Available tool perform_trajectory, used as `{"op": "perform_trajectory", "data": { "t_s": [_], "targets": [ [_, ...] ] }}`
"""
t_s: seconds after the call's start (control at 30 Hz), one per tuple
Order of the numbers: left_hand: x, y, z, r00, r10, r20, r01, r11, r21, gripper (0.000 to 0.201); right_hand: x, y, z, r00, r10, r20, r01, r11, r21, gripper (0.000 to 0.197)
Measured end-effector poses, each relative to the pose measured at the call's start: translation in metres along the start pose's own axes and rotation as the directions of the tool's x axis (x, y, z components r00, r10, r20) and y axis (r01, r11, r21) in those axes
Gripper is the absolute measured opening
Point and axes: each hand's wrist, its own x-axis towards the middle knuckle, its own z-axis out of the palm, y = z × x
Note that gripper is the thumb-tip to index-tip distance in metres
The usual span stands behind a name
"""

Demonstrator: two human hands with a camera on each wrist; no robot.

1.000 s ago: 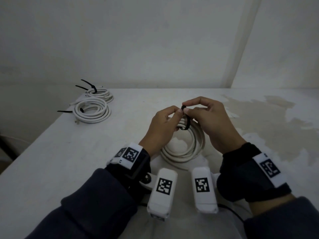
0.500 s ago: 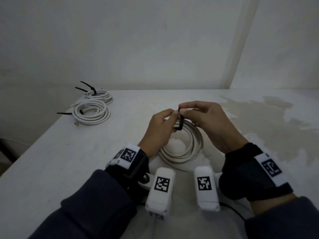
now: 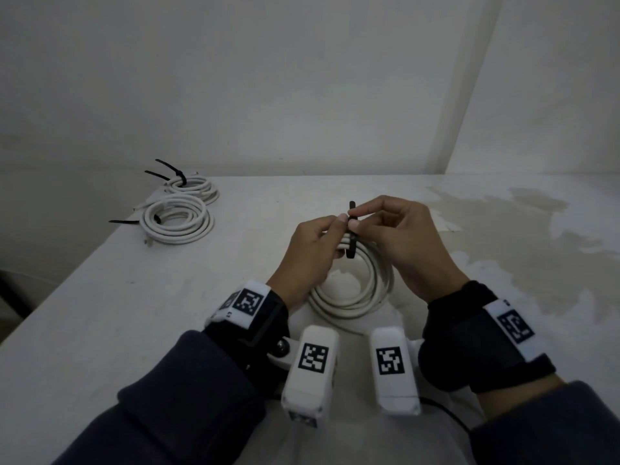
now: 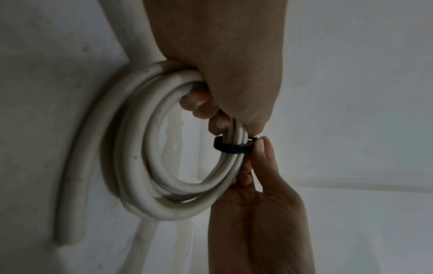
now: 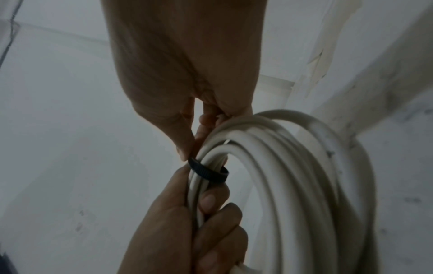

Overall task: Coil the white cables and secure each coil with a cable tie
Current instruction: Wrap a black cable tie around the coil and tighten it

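Observation:
A coil of white cable [image 3: 352,297] lies on the table in front of me, its far side lifted between my hands. A black cable tie [image 3: 351,241] is looped snugly round the strands there, and its tail [image 3: 351,206] sticks up. My left hand [image 3: 339,223] grips the bundled strands just beside the tie, fingers curled round the coil [image 4: 131,148]. My right hand [image 3: 355,219] pinches the tie's tail between thumb and forefinger. In the right wrist view the tie [image 5: 208,171] wraps the coil [image 5: 281,166] closely, above my left hand's fingers [image 5: 207,202].
Two more white coils [image 3: 177,221] [image 3: 194,187], each bound with a black tie whose tail sticks out, lie at the table's far left corner. The table's left edge [image 3: 67,283] drops off nearby. A stained patch [image 3: 503,236] covers the right side. A wall stands behind.
The tie's loop has drawn tighter round the strands. Its tail now sticks up past my right fingertips. Both hands stay at the coil's far side.

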Motion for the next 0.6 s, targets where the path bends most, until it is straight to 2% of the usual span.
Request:
{"op": "perform_trajectory", "data": {
  "t_s": [0.13, 0.2, 0.23, 0.33, 0.43, 0.6],
  "targets": [
    [-0.001, -0.002, -0.001, 1.000, -0.005, -0.014, 0.005, 1.000, -0.002, 0.029, 0.001, 0.000, -0.003, 1.000, -0.009, 0.022, 0.010, 0.998, -0.056, 0.006],
    [-0.001, -0.002, -0.001, 1.000, -0.004, -0.012, 0.004, 1.000, -0.013, 0.027, 0.002, -0.001, -0.006, 1.000, -0.025, 0.001, 0.025, 0.989, -0.148, 0.003],
    [-0.001, -0.002, -0.001, 1.000, -0.008, -0.007, 0.008, 1.000, -0.014, 0.027, 0.003, -0.002, -0.007, 1.000, -0.014, -0.017, 0.012, 0.991, -0.131, 0.002],
    [0.000, -0.001, 0.000, 1.000, -0.006, 0.019, 0.006, 1.000, 0.000, 0.032, 0.005, 0.001, -0.008, 0.990, 0.123, -0.073, -0.126, 0.991, -0.035, 0.016],
    [0.002, -0.004, -0.001, 0.998, 0.035, 0.044, -0.036, 0.999, 0.036, 0.034, 0.004, 0.002, -0.007, 0.968, 0.245, -0.057, -0.245, 0.969, -0.010, 0.026],
    [0.009, -0.010, 0.001, 0.993, 0.095, 0.070, -0.104, 0.983, 0.151, 0.036, 0.001, 0.000, -0.009, 0.982, 0.146, -0.120, -0.128, 0.981, 0.145, 0.015]
  ]
}}
